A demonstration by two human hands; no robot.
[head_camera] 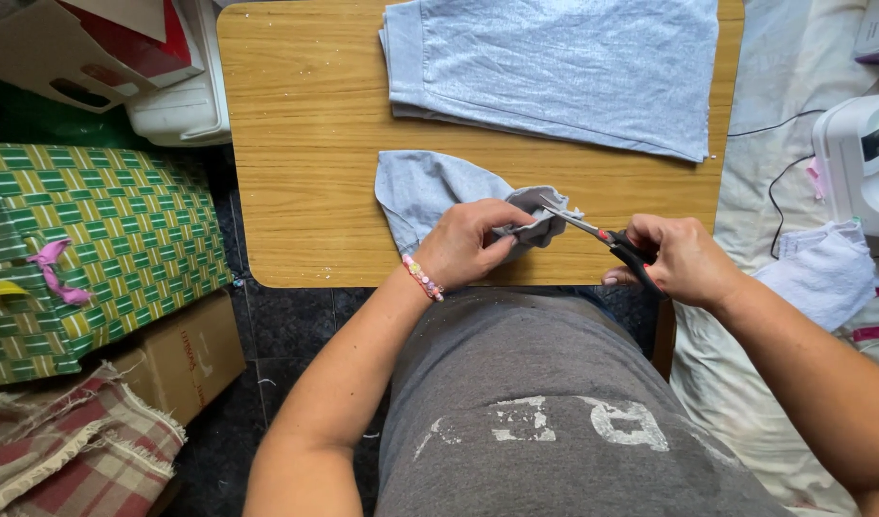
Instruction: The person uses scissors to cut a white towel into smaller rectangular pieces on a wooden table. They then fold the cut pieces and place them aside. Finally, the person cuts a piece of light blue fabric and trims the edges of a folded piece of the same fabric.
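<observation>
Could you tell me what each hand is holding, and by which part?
Left hand pinches the small grey fabric piece at its bunched right end; right hand holds scissors by the black handles.

A home sewing corner, shown by the small wooden table (pixel 305 144) with grey fabric (pixel 564 67), a white sewing machine (pixel 861 158), cardboard boxes (pixel 186 359), and a woven green-patterned box (pixel 95 249) crowding the dark tiled floor (pixel 286 325).
</observation>
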